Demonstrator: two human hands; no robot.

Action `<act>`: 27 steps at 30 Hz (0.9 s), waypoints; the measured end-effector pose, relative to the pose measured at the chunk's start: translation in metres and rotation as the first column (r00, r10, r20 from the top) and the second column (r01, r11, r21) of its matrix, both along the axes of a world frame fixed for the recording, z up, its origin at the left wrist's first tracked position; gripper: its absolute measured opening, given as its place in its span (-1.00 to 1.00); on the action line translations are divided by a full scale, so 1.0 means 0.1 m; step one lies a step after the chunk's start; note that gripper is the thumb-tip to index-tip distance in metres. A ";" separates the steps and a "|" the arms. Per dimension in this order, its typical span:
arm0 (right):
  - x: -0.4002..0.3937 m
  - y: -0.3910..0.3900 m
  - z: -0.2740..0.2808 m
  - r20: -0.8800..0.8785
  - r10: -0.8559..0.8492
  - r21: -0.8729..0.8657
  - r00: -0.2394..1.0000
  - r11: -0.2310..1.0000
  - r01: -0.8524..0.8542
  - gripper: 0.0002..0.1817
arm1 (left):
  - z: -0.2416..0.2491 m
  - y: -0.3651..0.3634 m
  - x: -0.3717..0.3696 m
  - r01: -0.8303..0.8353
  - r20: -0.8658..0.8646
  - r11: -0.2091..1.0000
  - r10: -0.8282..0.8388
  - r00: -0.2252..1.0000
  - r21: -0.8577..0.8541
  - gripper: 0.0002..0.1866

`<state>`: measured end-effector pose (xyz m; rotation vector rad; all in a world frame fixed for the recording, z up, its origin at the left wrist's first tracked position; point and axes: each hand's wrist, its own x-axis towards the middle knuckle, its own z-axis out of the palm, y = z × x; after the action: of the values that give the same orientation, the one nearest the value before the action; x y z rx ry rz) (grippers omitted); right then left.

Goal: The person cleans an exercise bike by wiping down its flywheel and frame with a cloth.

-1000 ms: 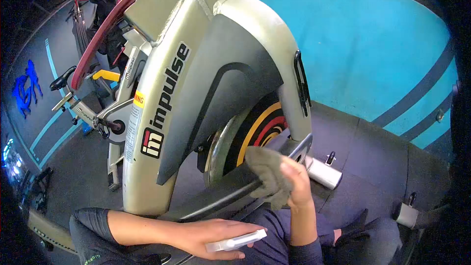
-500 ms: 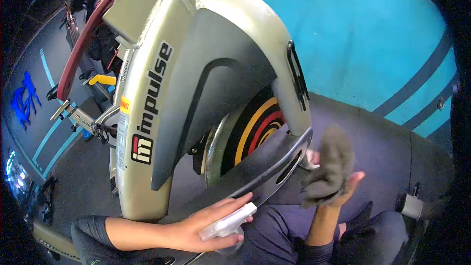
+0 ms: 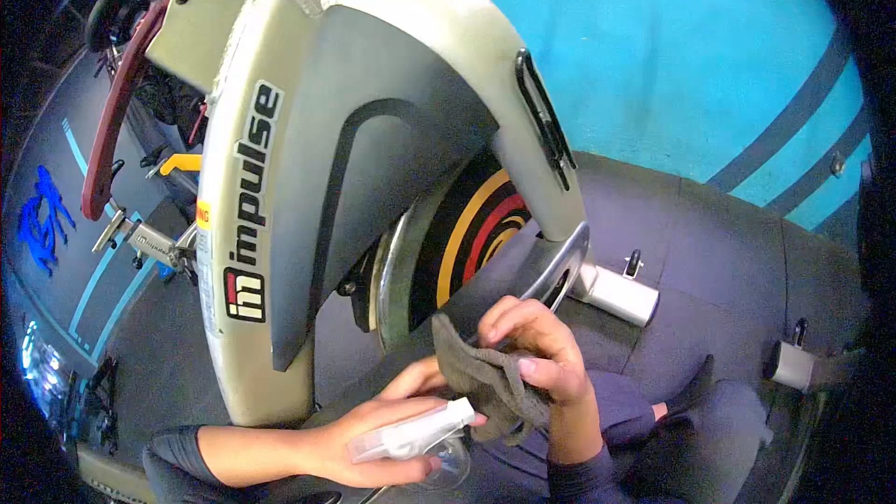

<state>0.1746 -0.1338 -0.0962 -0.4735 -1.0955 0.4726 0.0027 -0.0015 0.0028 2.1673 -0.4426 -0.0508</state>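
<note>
My left hand [image 3: 350, 443] is wrapped round a spray bottle [image 3: 411, 434] with a white trigger head and a clear body, its nozzle pointing right. My right hand [image 3: 551, 364] grips a bunched dark grey cloth [image 3: 481, 383] just ahead of the nozzle. Some left fingers reach behind the cloth's left edge. Both hands are low in the view, above my lap and in front of an exercise bike's silver-grey frame [image 3: 373, 140] marked "impulse".
The bike's flywheel [image 3: 476, 233] has yellow and red rings. A silver foot bar [image 3: 616, 294] extends over the dark floor [image 3: 691, 252]. Another bike [image 3: 154, 243] stands at left. A blue wall [image 3: 644, 56] rises behind, and a second silver foot [image 3: 793, 364] is at right.
My right hand has brought the cloth left and in front of the spray bottle's nozzle. The left hand still holds the bottle, slightly further left. The view has shifted right.
</note>
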 end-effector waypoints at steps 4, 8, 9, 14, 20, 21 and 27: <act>0.09 0.00 -0.03 0.105 -0.072 -0.106 0.992 0.991 0.083 -0.72 | -0.04 0.00 -0.02 -0.008 -0.042 0.999 0.010 0.999 0.053 -0.43; 0.11 -0.05 -0.02 0.227 -0.093 -0.275 0.969 0.949 0.156 -0.61 | 0.03 -0.03 0.01 -0.050 -0.085 0.998 0.053 0.995 0.040 -0.40; 0.12 -0.07 -0.02 0.255 -0.057 -0.285 0.965 0.950 0.131 -0.56 | 0.03 -0.02 0.00 -0.062 -0.102 0.997 0.067 0.993 0.043 -0.39; 0.17 -0.28 0.11 0.526 -0.027 -0.283 0.850 0.937 0.205 -0.39 | -0.02 -0.02 -0.01 -0.036 -0.084 0.998 0.040 0.996 0.053 -0.40; 0.26 -0.31 0.00 0.578 0.126 -0.441 0.806 0.880 0.178 -0.52 | -0.07 0.03 -0.03 0.037 -0.112 0.999 -0.039 0.993 -0.014 -0.47; 0.30 -0.33 -0.05 0.582 0.132 -0.443 0.803 0.879 0.177 -0.52 | -0.06 0.03 -0.02 0.081 -0.146 0.997 -0.083 0.986 -0.018 -0.48; 0.45 -0.70 -0.13 0.521 0.124 -0.591 0.845 0.766 0.252 -0.68 | -0.09 0.02 0.03 0.152 -0.111 0.987 -0.158 0.981 -0.055 -0.51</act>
<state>0.2195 -0.2040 -0.1097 -1.3234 -1.4379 0.6787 0.0062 0.0002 -0.0065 2.0685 -0.5404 -0.2480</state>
